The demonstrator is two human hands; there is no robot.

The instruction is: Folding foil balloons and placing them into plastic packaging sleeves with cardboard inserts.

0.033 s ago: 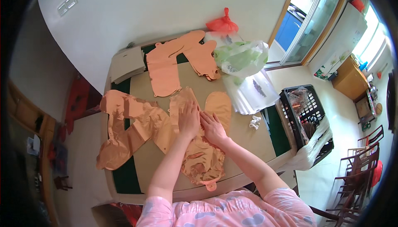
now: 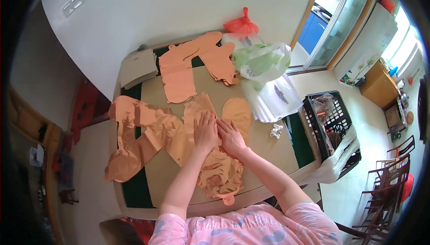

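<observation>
A flat rose-gold foil balloon (image 2: pixel 219 173) lies wrinkled on the brown board (image 2: pixel 264 155), its small tab pointing toward me. My left hand (image 2: pixel 205 131) presses flat on its upper part, fingers stretched out. Beside it my right hand (image 2: pixel 231 136) also lies flat on the foil, fingers extended and the thumb side near the left hand. More crumpled foil (image 2: pixel 139 133) spreads to the left; whether it is one piece with the part under my hands, I cannot tell. Smoother foil balloons (image 2: pixel 179 79) are stacked at the far side.
At the far right sit a green-and-white plastic bag (image 2: pixel 264 61), clear plastic sleeves (image 2: pixel 275 99) and a red bag (image 2: pixel 242 23). White bits (image 2: pixel 276 131) lie right of my hands. A grey cardboard stack (image 2: pixel 138 68) is far left; a black crate (image 2: pixel 331 119) stands at the right edge.
Both hands lie very slightly nearer to me on the foil, still flat. Nothing else has visibly moved apart from a tiny shift of the whole view.
</observation>
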